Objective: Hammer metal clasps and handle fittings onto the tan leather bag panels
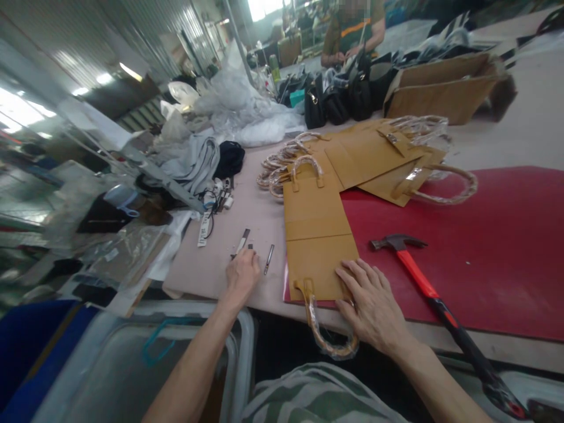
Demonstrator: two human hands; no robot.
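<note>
At the near edge of the tabletop [194, 270], one wrapped loop handle [318, 332] of a tan bag piece [319, 249] hangs over the side. The piece lies flat, its long side pointing away from the worker, partly on a red mat [497, 258]. The right hand [372, 299] rests palm down on its near right corner, thumb and fingers apart. The left hand [244, 270] is on the tabletop to the left, fingers curled at a flat metal strip [243, 238]; from where I stand, I cannot tell whether they grip it. A thin metal rod [269, 259] lies between this hand and the piece. To the right, a claw hammer [425, 282] lies across the mat, handle past the edge. Beyond, more tan pieces [370, 150] are piled, overlapping. Farther back are black bags [335, 106], a cardboard box [440, 88] and a co-worker [352, 32].
</note>
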